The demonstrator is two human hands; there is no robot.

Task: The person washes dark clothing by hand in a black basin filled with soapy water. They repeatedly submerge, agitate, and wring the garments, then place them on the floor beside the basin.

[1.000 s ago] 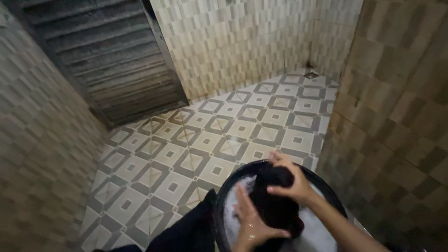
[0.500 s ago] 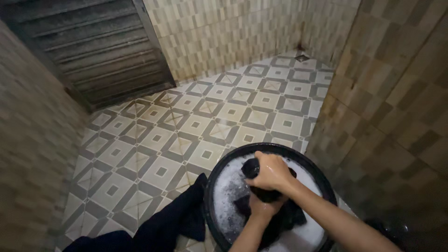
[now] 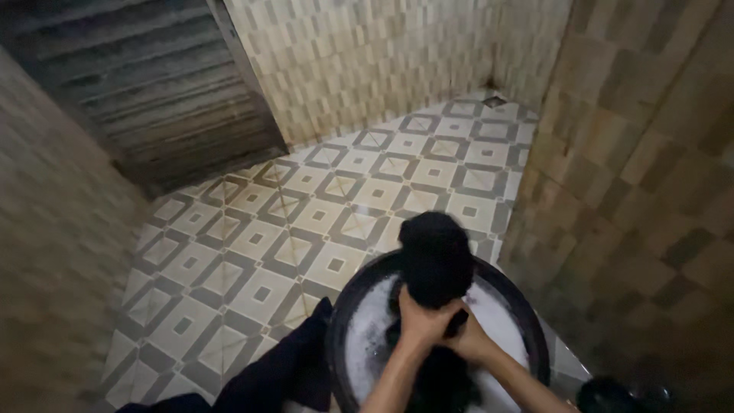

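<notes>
two hands bunch soggy black cloth over round sudsy basin.

Bunched black cloth above sudsy basin

The garment bunched above the basin is black all over, with no pattern to be seen. The basin is dark, near black at its rim, and the suds inside it are white. A second cloth, draped at the basin's left edge onto the floor, is very dark, navy or black. The floor is pale cream tile carrying grey diamond frames, each with a small grey square at its middle. The walls are mottled beige and tan in narrow upright tiles. The door at the floor's far left corner is grey, striped with horizontal slats.
</notes>
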